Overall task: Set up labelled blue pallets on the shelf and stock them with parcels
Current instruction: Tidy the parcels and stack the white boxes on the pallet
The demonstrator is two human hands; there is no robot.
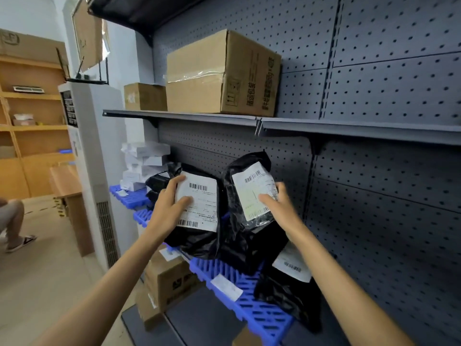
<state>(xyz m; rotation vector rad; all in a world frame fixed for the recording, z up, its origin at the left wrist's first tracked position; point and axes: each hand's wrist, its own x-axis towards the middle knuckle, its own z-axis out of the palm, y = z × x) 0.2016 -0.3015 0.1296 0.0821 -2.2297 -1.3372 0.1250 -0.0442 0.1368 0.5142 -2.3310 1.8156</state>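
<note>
Room: storeroom, grey pegboard shelving (374, 71) on right, wooden shelves (32, 108) far left, tall white unit (94, 146) between them.
Upper shelf (349, 128): big cardboard box (219, 73), small box (144, 96) just beside it on the left.
Lower shelf: blue pallet (249, 303) with white tag (227, 287) on its front edge; second blue pallet (129, 196) further back with stacked white boxes (144, 166) on it.
Left parcel (199, 236): black bag, white barcode label, upright on the pallet and leaning back toward the pegboard.
Right parcel (249, 228): black bag, white label, upright on same pallet, touching left parcel.
Left hand (172, 208): grasps left parcel at its left edge, thumb and fingertips on the label.
Right hand (277, 208): grasps right parcel at its right edge, thumb on label, fingers behind.
Third parcel (287, 295): black bag lying at the pallet's right side, below right forearm.
Below shelf: brown cartons (167, 278) stacked.
Far left: another person's leg (12, 221), sandal on floor.
</note>
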